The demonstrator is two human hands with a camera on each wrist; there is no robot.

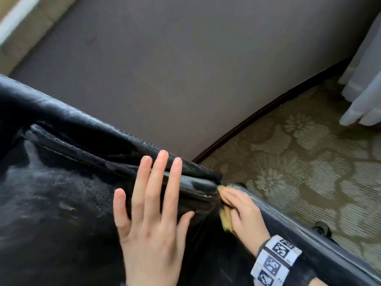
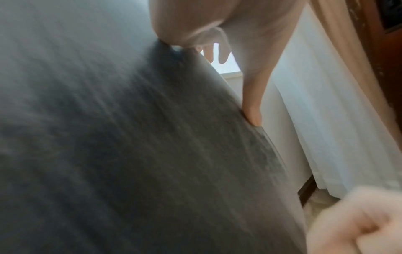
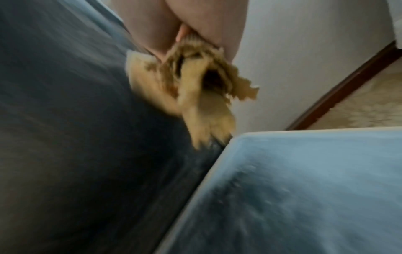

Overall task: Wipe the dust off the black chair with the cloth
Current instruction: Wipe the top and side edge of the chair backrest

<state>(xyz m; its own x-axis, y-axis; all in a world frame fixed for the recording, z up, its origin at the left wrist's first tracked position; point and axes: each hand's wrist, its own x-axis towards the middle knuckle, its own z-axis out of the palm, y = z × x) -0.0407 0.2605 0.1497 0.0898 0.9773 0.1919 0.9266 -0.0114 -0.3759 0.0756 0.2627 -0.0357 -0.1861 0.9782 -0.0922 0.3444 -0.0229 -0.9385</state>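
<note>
The black leather chair (image 1: 61,182) fills the lower left of the head view, its dusty surface also filling the left wrist view (image 2: 108,154). My left hand (image 1: 152,205) lies flat on it with fingers straight and spread, reaching over the padded top edge. My right hand (image 1: 239,211) grips a bunched yellow cloth (image 1: 225,218) and presses it into the gap beside the cushion's corner, against the dark armrest (image 1: 288,221). In the right wrist view the crumpled cloth (image 3: 195,89) hangs from my fingers between the black cushion (image 3: 76,137) and the armrest (image 3: 304,189).
A grey wall (image 1: 185,69) stands just behind the chair, with a dark baseboard (image 1: 268,112). Patterned carpet (image 1: 309,151) lies to the right. A white curtain (image 1: 365,79) hangs at the far right. A chair caster (image 1: 321,227) shows below the armrest.
</note>
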